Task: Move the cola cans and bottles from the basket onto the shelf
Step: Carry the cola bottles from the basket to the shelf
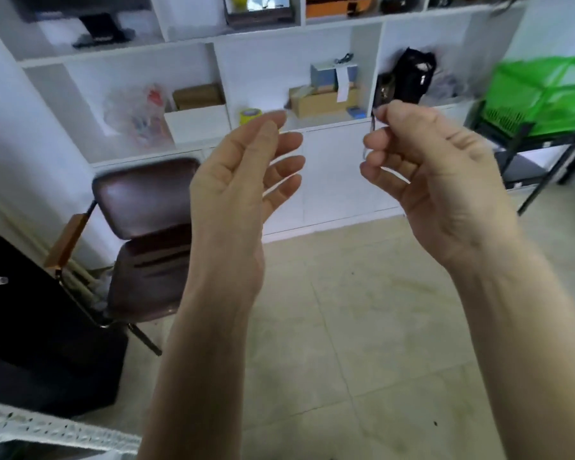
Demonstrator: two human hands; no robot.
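Note:
No cola can or bottle shows in the head view. A green mesh basket (545,91) sits on a dark stand at the right edge, and its contents are hidden. The white shelf unit (279,34) fills the back wall. Both hands are raised in front of me, palms toward the camera. My left hand (243,174) has its fingers spread and holds nothing. My right hand (439,174) is curled, with thumb and forefinger pinching a thin strand (373,124) that is too blurred to identify.
A brown padded chair (146,227) stands left of my hands beside a black cabinet (30,327). A white perforated rack edge (47,426) lies at the bottom left. The shelf compartments hold cardboard boxes (322,101), a yellow tape roll (249,116) and a black bag (412,78). Beige floor tiles (362,327) lie below.

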